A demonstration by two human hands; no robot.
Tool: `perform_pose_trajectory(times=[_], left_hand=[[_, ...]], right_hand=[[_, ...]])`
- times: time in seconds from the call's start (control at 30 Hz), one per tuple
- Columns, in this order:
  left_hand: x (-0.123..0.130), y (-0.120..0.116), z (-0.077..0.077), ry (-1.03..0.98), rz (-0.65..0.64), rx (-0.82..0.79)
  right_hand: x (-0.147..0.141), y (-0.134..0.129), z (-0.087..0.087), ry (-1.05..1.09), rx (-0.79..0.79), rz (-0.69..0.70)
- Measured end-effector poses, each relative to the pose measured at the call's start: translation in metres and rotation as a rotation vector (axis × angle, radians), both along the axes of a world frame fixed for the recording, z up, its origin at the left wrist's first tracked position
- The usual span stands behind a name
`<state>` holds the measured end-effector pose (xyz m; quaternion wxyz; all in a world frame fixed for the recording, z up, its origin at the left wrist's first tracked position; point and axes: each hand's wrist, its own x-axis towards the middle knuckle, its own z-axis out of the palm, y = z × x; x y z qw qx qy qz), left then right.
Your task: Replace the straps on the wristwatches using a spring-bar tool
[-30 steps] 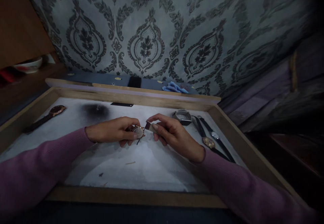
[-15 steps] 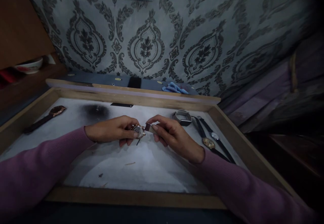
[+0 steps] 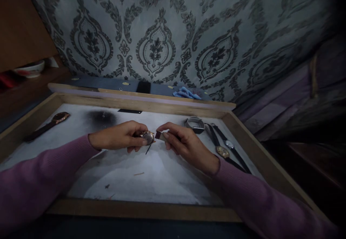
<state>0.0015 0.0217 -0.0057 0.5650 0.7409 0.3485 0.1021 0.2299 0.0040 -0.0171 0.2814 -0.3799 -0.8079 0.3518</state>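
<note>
My left hand [image 3: 125, 136] grips a wristwatch case [image 3: 147, 137] with a gold-toned rim and a light dial, its thumb lying over the lower edge. Facing it across a small gap, my right hand [image 3: 182, 141] pinches a short strap piece [image 3: 159, 135], dark brown on one side and pale on the other. The strap's far part is hidden by the fingers. Just below the watch case a thin dark stick-like piece [image 3: 148, 149] shows; whether it touches the case I cannot tell.
A wooden-framed tray [image 3: 146, 210] surrounds the white work surface. At left lies a brown-strapped watch [image 3: 45, 126]; at right are a grey-banded watch [image 3: 195, 123], a gold-cased watch [image 3: 222, 151] and a silver one [image 3: 229, 144]. A blue cloth [image 3: 186, 93] rests behind the back edge.
The watch case has tilted slightly in my left hand and sits a little farther from the strap piece. My right hand has barely moved.
</note>
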Motion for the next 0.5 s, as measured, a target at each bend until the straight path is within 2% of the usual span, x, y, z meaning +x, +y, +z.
perform_pose_trajectory(times=[0.2, 0.5], left_hand=[[-0.0009, 0.0005, -0.0033, -0.007, -0.013, 0.062], [0.0012, -0.0009, 0.0020, 0.017, 0.008, 0.114]], right_hand=[[0.0011, 0.0003, -0.0002, -0.043, 0.044, 0.003], [0.0016, 0.0002, 0.0011, -0.071, 0.059, 0.017]])
